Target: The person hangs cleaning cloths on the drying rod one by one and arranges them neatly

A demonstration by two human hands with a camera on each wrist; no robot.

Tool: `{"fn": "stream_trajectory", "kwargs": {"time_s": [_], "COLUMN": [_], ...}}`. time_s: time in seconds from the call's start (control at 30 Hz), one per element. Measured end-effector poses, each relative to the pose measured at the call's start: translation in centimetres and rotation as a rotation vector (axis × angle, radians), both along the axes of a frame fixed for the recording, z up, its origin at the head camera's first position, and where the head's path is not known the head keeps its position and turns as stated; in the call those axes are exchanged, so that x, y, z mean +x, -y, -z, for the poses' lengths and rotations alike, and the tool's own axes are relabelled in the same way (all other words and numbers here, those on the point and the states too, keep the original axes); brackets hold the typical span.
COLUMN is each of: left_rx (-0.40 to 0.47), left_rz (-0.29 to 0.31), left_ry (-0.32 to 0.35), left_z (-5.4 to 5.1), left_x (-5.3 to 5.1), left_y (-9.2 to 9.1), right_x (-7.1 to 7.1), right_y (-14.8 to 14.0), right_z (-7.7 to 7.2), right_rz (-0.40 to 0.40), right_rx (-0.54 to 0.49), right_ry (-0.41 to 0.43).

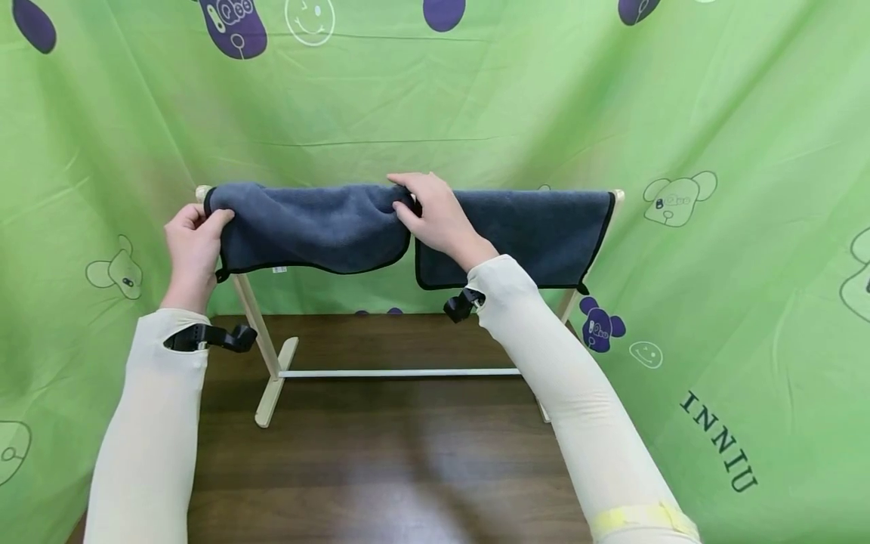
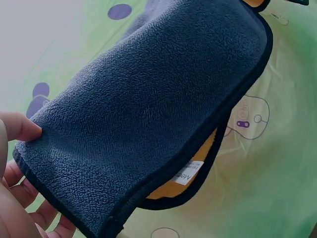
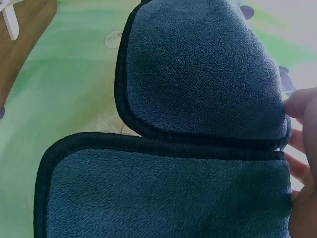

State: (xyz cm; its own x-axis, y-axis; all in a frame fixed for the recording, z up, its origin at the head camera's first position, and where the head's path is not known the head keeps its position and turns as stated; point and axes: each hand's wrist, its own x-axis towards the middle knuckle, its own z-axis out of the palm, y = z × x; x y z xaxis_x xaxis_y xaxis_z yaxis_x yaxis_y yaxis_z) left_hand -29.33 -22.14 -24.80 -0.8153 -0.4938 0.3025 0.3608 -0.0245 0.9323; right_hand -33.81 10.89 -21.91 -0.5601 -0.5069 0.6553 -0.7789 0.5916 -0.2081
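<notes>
A dark blue-grey towel [image 1: 306, 227] with black edging hangs folded over the top of a wooden rack [image 1: 257, 325]. My left hand [image 1: 193, 249] pinches its left edge near the top, thumb in front and fingers behind. At the opposite upper corner, my right hand [image 1: 438, 215] holds the same towel between thumb and fingers. A second matching towel [image 1: 523, 234] hangs just to the right, lying flatter. In the left wrist view, the first towel's yellow-orange underside [image 2: 168, 191] shows with a white label [image 2: 189, 172]. The rack's top bar is hidden under both towels.
A white lower bar [image 1: 401, 373] joins the rack's feet above a brown wood-look floor [image 1: 381, 453]. Green printed curtain [image 1: 748, 151] surrounds the rack behind and on both sides. Black camera mounts [image 1: 234, 338] are strapped at both wrists.
</notes>
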Motion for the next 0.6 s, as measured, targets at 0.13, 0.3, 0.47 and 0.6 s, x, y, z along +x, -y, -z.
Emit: {"fn": "stream_trajectory", "kwargs": {"time_s": [0.13,0.3,0.47,0.6], "left_rx": [-0.002,0.027,0.055,0.062], "left_rz": [-0.016,-0.023,-0.023,-0.028], "left_ry": [-0.009,-0.024,-0.013,-0.015], "left_z": [0.5,1.1,1.6,1.9], "left_x": [-0.2,-0.2,-0.3,-0.4], "left_y": [0.0,0.0,0.0,0.0], "right_x": [0.1,0.5,1.3,2.2], "right_y": [-0.4,-0.7,-0.6,-0.3], "right_z": [0.8,1.9,3.0,4.1], "right_rz": [-0.049,-0.090,-0.119,-0.081], "right_rx": [-0.101,-0.252,-0.386,-0.467], "right_ry": [-0.101,-0.184,-0.108,0.054]}}
